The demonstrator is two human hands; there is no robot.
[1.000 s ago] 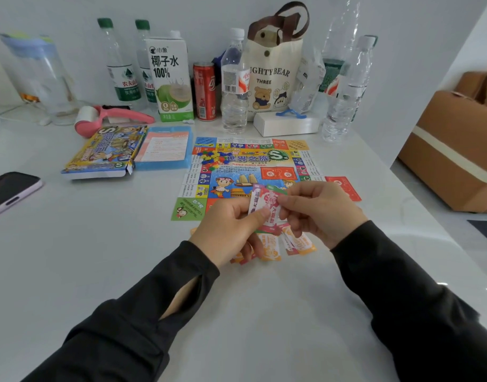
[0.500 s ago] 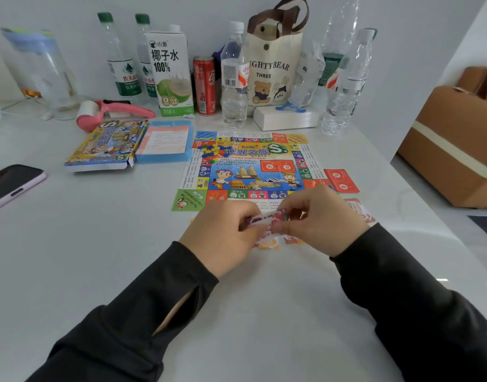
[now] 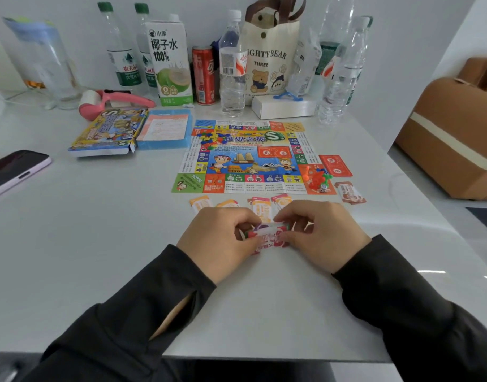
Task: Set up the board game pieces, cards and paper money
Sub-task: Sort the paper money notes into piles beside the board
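Pinching a small stack of paper money (image 3: 267, 233) from either end, the left hand (image 3: 223, 244) and right hand (image 3: 323, 238) grip it with curled fingers, low at the table (image 3: 99, 244); whether it touches the top I cannot tell; it sits on the near side of the game board (image 3: 250, 158); a row of notes (image 3: 260, 206) lies between hands and board; red cards (image 3: 335, 165) and brown notes (image 3: 350, 192) lie beside the board's right edge; plastic pieces (image 3: 316, 179) cluster on its near right corner.
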